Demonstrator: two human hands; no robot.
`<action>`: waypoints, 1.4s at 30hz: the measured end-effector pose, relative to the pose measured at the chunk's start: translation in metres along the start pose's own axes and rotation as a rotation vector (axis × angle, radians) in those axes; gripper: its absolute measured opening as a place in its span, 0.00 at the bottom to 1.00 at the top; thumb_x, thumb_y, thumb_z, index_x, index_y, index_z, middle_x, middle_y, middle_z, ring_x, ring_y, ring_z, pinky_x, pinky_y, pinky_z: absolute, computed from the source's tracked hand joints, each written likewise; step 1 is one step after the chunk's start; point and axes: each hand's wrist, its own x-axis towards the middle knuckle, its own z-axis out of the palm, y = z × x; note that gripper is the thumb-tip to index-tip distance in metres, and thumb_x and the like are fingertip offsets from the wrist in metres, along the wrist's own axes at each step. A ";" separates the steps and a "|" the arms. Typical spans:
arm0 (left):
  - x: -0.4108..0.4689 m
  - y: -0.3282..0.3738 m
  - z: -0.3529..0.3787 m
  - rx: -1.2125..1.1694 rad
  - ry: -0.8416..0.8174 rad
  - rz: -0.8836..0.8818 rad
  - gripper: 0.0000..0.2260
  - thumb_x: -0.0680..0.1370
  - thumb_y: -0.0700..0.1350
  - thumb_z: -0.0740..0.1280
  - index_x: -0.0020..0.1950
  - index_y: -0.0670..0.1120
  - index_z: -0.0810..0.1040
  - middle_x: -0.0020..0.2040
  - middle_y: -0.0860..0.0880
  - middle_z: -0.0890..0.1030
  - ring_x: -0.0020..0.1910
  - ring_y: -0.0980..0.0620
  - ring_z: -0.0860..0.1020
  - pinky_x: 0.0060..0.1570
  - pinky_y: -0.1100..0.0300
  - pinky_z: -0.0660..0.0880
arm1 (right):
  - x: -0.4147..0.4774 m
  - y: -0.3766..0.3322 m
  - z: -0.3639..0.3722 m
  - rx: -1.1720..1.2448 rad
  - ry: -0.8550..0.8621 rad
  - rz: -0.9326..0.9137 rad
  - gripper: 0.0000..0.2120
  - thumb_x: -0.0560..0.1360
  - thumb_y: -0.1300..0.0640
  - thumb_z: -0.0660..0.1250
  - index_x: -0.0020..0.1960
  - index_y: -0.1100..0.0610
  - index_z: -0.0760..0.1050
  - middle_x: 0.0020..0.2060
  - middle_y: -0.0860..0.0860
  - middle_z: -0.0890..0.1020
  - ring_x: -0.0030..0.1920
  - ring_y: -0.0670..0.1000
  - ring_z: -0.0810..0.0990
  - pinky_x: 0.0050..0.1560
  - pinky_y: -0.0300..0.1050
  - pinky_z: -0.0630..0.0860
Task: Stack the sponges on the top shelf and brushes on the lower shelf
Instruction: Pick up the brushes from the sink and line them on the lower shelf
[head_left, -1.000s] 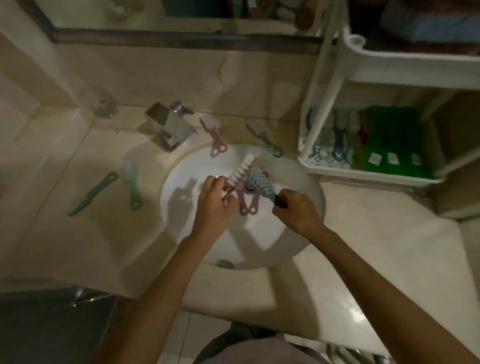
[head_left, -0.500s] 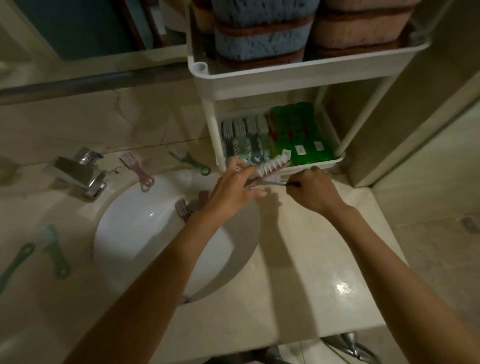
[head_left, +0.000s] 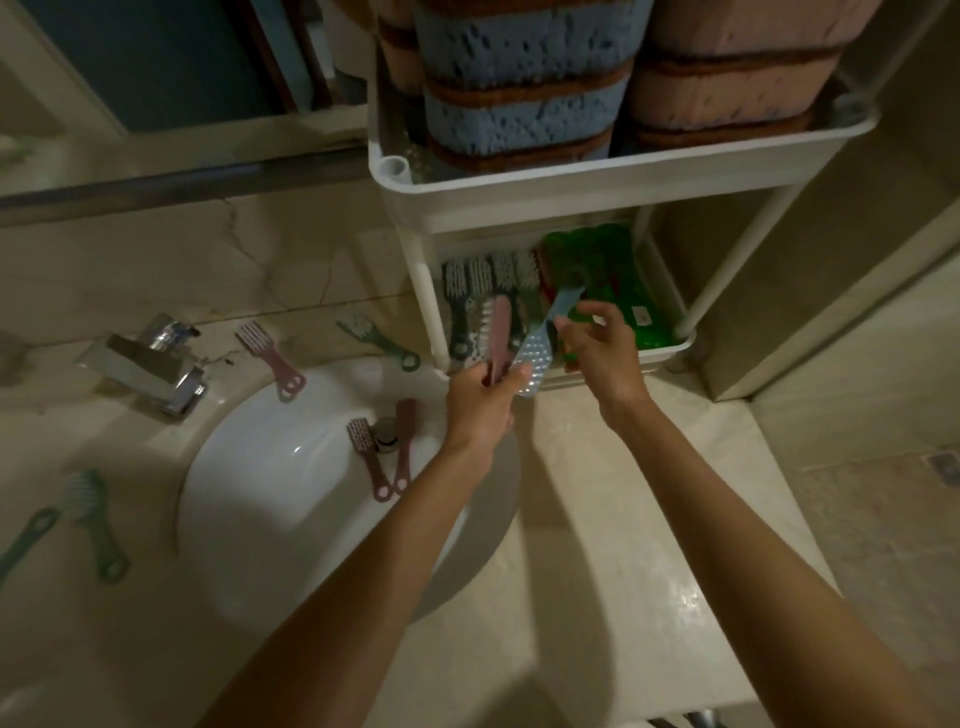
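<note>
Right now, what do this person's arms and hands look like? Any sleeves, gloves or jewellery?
Both are bare. The left forearm and right forearm show no sleeve anywhere in the frame, and the left hand and right hand wear no gloves. No watch, bracelet or ring shows, though the light is dim.

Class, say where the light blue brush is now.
Head view, right of centre: the light blue brush is held by the right hand at the front of the lower shelf, beside the pink brush in the left hand.
</note>
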 end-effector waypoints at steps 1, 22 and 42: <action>0.000 0.003 0.003 0.011 -0.049 -0.005 0.08 0.76 0.41 0.67 0.53 0.39 0.78 0.21 0.54 0.72 0.15 0.60 0.64 0.16 0.70 0.60 | 0.005 -0.002 0.001 -0.004 -0.034 0.012 0.07 0.77 0.61 0.63 0.54 0.61 0.72 0.39 0.47 0.77 0.39 0.46 0.76 0.37 0.34 0.74; 0.113 0.018 0.043 0.022 0.188 -0.056 0.16 0.72 0.41 0.70 0.59 0.36 0.77 0.56 0.34 0.80 0.55 0.34 0.79 0.54 0.40 0.77 | 0.066 0.035 -0.007 -0.994 -0.059 -0.344 0.26 0.71 0.48 0.68 0.68 0.50 0.69 0.74 0.55 0.57 0.76 0.57 0.46 0.74 0.57 0.46; 0.109 0.018 0.049 0.350 0.112 -0.027 0.19 0.73 0.41 0.70 0.62 0.37 0.72 0.62 0.37 0.76 0.62 0.38 0.75 0.61 0.43 0.74 | 0.072 0.044 -0.012 -0.958 -0.131 -0.292 0.27 0.73 0.49 0.65 0.70 0.52 0.64 0.75 0.55 0.54 0.76 0.56 0.44 0.74 0.55 0.43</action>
